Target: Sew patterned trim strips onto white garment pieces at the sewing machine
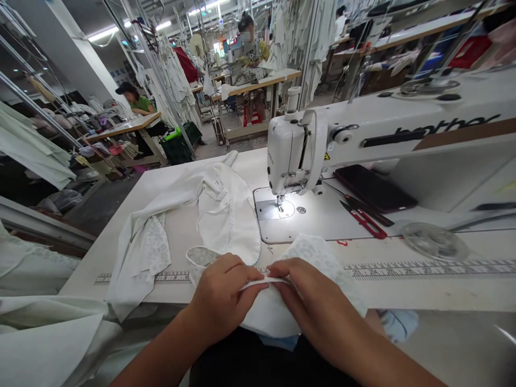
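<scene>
Both hands pinch the bound edge of a white garment piece (274,314) at the front edge of the sewing table. My left hand (223,293) grips the narrow edge between thumb and fingers. Close beside it, my right hand (312,295) is closed on the same edge, which runs between the two. The fabric hangs down toward my lap, and part of it spreads on the table behind my right hand. Beyond my hands stands a white sewing machine (296,153), its needle and presser foot lit over the metal plate (278,234). No cloth lies beneath the foot.
More white fabric (181,193) is bunched on the table left of the machine. Red-handled thread snips (366,220), a dark phone (374,188) and a clear plastic bobbin-like disc (435,242) lie to the right. A printed ruler (427,269) runs along the front. People work at tables behind.
</scene>
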Action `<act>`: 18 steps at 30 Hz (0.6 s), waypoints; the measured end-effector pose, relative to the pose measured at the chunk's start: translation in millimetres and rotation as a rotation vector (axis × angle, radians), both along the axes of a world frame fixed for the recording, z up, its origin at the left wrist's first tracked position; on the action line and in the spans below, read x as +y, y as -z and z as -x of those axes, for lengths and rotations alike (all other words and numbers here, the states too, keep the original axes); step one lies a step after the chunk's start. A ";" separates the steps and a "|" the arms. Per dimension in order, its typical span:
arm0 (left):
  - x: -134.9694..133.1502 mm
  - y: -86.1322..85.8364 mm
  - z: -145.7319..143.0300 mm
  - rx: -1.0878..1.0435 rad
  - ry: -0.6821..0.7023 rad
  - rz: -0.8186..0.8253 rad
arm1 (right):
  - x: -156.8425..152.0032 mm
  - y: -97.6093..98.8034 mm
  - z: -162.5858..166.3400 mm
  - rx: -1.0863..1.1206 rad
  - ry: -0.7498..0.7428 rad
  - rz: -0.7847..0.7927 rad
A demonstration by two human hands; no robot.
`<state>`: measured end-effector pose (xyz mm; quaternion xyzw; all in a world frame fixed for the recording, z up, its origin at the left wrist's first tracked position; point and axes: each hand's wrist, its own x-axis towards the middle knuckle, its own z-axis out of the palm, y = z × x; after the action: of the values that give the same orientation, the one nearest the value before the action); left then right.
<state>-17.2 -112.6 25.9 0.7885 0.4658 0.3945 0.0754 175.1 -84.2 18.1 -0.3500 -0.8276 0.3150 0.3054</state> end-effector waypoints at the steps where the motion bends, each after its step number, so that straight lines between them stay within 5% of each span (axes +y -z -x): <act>1: -0.7 -3.3 0.4 -0.035 -0.007 0.118 | 1.1 -1.0 -1.6 0.007 0.005 0.060; 5: -0.4 -15.6 3.0 -0.263 -0.009 0.690 | 6.7 -6.4 -10.8 0.050 -0.046 0.341; 8: 1.9 -20.1 3.9 -0.414 0.014 0.964 | 10.0 -7.0 -13.9 0.067 -0.054 0.421; 18: 5.9 -22.6 -3.0 -0.367 -0.007 1.000 | 8.4 -22.4 -5.6 -0.103 -0.001 0.053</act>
<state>-14.3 -106.7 48.4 0.5726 0.5788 0.2559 0.5211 180.7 -75.8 40.6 -0.3733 -0.8339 0.3184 0.2529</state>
